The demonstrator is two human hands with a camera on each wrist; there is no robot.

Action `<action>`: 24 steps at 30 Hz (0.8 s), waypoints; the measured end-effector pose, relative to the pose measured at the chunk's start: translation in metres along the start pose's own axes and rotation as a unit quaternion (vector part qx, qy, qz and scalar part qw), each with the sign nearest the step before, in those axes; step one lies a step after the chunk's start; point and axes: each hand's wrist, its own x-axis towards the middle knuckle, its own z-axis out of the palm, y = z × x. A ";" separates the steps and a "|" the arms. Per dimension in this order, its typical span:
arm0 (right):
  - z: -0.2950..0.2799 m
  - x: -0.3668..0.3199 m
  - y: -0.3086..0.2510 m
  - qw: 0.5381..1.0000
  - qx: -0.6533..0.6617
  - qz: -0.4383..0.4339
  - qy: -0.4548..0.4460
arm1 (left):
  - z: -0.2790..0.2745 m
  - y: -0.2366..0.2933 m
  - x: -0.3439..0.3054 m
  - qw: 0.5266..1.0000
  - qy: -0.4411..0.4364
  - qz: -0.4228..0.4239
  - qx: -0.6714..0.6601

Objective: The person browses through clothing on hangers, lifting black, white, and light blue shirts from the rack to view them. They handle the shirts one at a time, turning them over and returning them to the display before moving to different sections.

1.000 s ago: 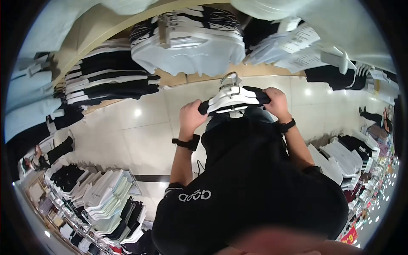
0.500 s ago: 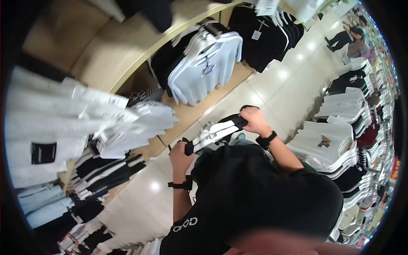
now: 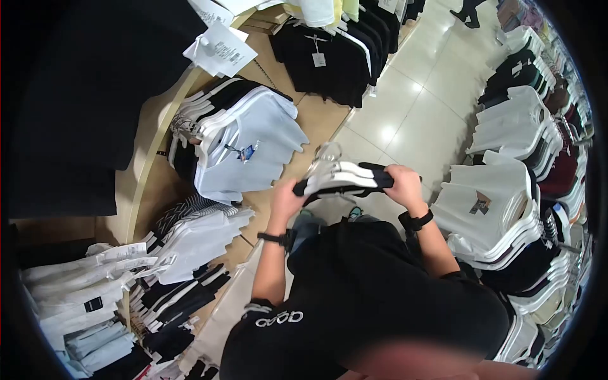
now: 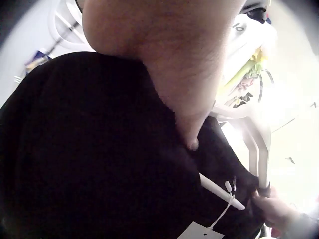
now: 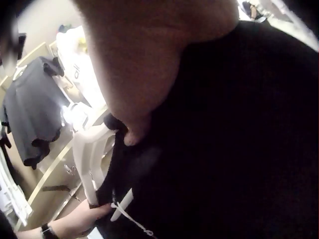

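Several white hangers (image 3: 342, 177) carrying black garments (image 3: 382, 177) are held in front of the body, their metal hooks (image 3: 326, 155) upward. My left hand (image 3: 286, 201) grips the shoulder at one end; my right hand (image 3: 404, 185) grips the opposite shoulder. In the left wrist view, black cloth (image 4: 89, 149) hangs beneath the left hand (image 4: 174, 59), with a white tag (image 4: 199, 231) on a string. Black cloth (image 5: 239, 139) fills much of the right wrist view beside the right hand (image 5: 144, 59), whose thumb lies on it. The other fingers are mostly hidden.
A curved shelf edge (image 3: 142, 183) runs along the left, with light blue shirts (image 3: 253, 142) on hangers below it. Black shirts (image 3: 323, 60) hang farther ahead. Racks of white shirts (image 3: 484, 199) stand on the right, beside the tiled floor (image 3: 396, 117). A person's legs (image 3: 470, 12) show at the top.
The head view has swung right, so the light blue shirts appear farther left. The held hangers, steeply slanted half a second ago, are now nearly level. Both hands keep their grip.
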 end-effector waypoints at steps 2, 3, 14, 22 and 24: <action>-0.015 0.012 0.011 0.997 -0.019 0.064 0.046 | 0.012 0.016 0.043 1.000 0.022 0.002 0.002; -0.019 0.019 0.021 0.994 -0.031 0.098 0.034 | 0.022 0.016 0.065 0.999 0.038 0.011 0.003; -0.047 0.206 0.060 0.974 -0.163 0.128 0.097 | 0.120 -0.021 0.323 0.980 0.178 0.035 -0.083; -0.009 0.346 0.095 0.973 -0.175 0.150 0.034 | 0.100 -0.070 0.445 0.956 0.285 0.030 -0.055; 0.020 0.355 0.136 0.981 -0.162 0.091 0.056 | 0.117 -0.093 0.464 0.954 0.298 0.011 -0.034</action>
